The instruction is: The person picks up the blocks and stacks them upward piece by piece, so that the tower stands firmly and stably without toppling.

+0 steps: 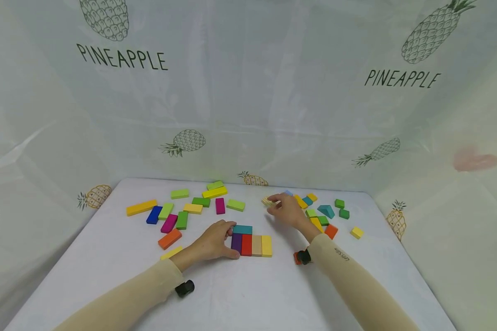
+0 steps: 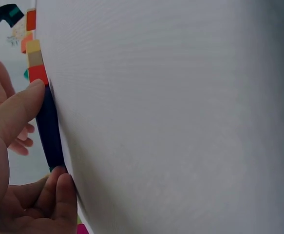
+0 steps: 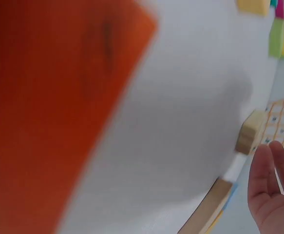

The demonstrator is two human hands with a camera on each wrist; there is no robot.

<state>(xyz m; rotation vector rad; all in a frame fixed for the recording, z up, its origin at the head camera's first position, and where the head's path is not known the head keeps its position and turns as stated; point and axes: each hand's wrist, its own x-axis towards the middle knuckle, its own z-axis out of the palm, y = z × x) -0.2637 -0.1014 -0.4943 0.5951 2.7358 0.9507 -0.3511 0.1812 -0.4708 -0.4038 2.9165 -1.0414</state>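
My left hand [image 1: 214,242] spans the left side of a small block arrangement, gripping a dark purple block [image 1: 237,243] lengthwise. Its thumb is at the near end and its curled fingers are at the far end, beside a teal block [image 1: 242,229]. Right of the purple block, a red block [image 1: 246,245], a plain wood block [image 1: 257,245] and a yellow block [image 1: 267,246] sit side by side. Farther back, my right hand [image 1: 286,210] reaches over the table with loosely bent fingers, its fingertips close to a pale wood block [image 3: 251,131].
Loose green, magenta, blue, orange and yellow blocks lie scattered at the left, among them a long yellow one [image 1: 141,207]. A teal triangular block [image 1: 326,211] and green cubes [image 1: 344,214] lie at the right. An orange block [image 3: 59,107] looms near the right wrist camera.
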